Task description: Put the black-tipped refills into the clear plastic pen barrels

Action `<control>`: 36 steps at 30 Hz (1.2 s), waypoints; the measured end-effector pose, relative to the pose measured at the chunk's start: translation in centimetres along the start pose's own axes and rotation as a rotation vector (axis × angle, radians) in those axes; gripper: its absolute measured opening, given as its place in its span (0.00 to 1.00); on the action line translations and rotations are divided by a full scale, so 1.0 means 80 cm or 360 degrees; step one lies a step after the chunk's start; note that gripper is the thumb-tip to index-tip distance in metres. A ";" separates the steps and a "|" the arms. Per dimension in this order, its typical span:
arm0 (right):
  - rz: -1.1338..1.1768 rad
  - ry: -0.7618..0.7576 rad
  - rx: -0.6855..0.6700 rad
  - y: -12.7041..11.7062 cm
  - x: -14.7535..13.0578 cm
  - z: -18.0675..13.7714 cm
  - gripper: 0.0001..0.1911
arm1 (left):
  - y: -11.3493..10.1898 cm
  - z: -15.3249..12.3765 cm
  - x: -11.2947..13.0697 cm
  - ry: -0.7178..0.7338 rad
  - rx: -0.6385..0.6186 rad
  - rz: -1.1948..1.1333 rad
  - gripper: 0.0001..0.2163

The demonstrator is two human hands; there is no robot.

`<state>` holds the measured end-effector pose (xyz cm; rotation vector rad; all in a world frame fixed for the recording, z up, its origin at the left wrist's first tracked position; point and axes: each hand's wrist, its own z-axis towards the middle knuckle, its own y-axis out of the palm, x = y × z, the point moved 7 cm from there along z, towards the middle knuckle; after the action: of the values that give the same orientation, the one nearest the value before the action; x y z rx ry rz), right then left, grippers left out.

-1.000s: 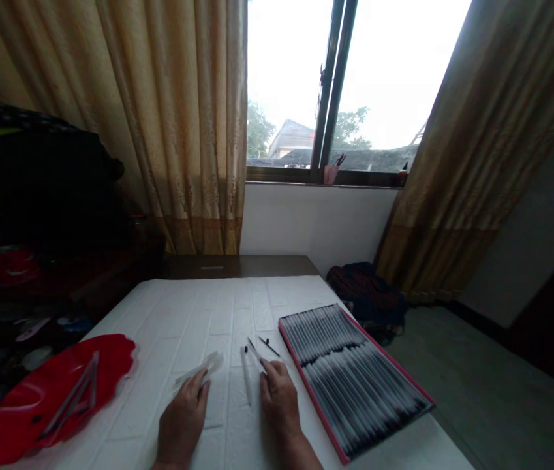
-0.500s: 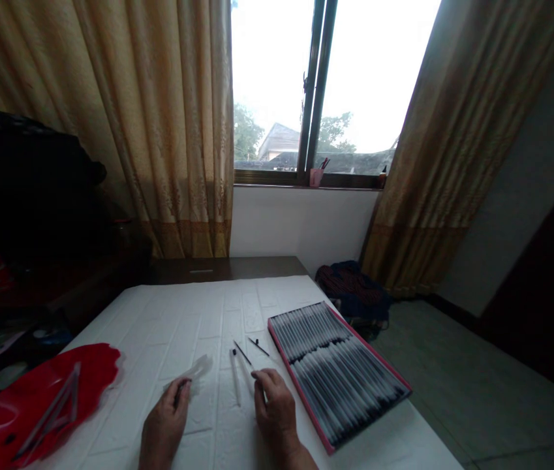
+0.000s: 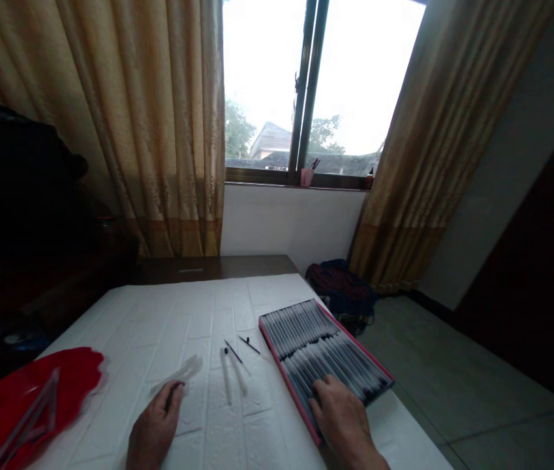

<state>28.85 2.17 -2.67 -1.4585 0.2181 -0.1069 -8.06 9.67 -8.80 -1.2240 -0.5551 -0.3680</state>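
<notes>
At five o'clock, my right fingers (image 3: 324, 386) bend over a box (image 3: 282, 367) of pens (image 3: 338, 362); at seven, my left fingers (image 3: 162, 397) curl, both grips unclear; at eight, a red dish (image 3: 81, 365) holds sticks (image 3: 27, 418).

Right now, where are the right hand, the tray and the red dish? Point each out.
Right hand (image 3: 340, 412): head view, on the back of the hand.
Tray (image 3: 292, 385): head view, on its pink left rim.
Red dish (image 3: 82, 373): head view, on its bare right side.

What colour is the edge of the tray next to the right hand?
Pinkish red, along the tray's rim; it shows best in the head view.
</notes>
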 end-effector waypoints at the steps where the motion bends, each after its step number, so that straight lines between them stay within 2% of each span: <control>1: -0.0024 -0.0006 -0.0001 0.001 -0.003 0.000 0.07 | 0.000 0.000 0.001 -0.0003 -0.0013 0.0005 0.15; 8: -0.0089 -0.0048 0.0032 0.008 -0.009 0.007 0.09 | -0.006 -0.001 0.008 0.0088 0.0017 -0.0009 0.14; 11: -0.0043 -0.0093 0.0206 -0.003 -0.012 0.008 0.07 | -0.003 -0.001 0.005 0.0118 0.0064 -0.0016 0.14; 14: 0.0136 -0.0210 0.0393 -0.019 -0.032 0.003 0.05 | -0.005 -0.004 0.009 0.0244 0.0222 -0.0020 0.13; 16: 0.0345 -0.0350 0.0388 -0.020 -0.059 -0.002 0.05 | -0.013 -0.012 0.026 0.0490 0.0373 -0.0033 0.13; 20: 0.0813 -0.0578 0.0097 0.006 -0.121 -0.012 0.07 | -0.030 -0.043 0.078 0.1139 0.0584 0.0064 0.14; 23: 0.1298 -0.0606 -0.0077 0.035 -0.151 -0.011 0.08 | -0.027 -0.064 0.109 0.1487 0.0543 0.0247 0.16; 25: 0.1664 -0.0584 -0.0175 0.055 -0.161 -0.003 0.07 | -0.018 -0.072 0.120 0.1614 0.0444 0.0287 0.14; 28: 0.2126 -0.0450 -0.0334 0.081 -0.162 0.012 0.06 | -0.007 -0.069 0.116 0.1542 0.0355 0.0238 0.12; 31: 0.2490 -0.0176 -0.0444 0.099 -0.152 0.025 0.16 | -0.001 -0.062 0.103 0.1406 0.0375 0.0184 0.13; 34: 0.2676 0.0064 -0.0466 0.107 -0.143 0.030 0.24 | 0.000 -0.058 0.092 0.1329 0.0408 0.0161 0.12; 36: 0.2678 0.0095 -0.0442 0.109 -0.143 0.031 0.29 | 0.001 -0.057 0.089 0.1309 0.0385 0.0163 0.12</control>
<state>17.69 7.88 -10.12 -1.1247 1.4535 1.2718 -1.29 5.60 -5.77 -0.7670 0.1707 -0.6487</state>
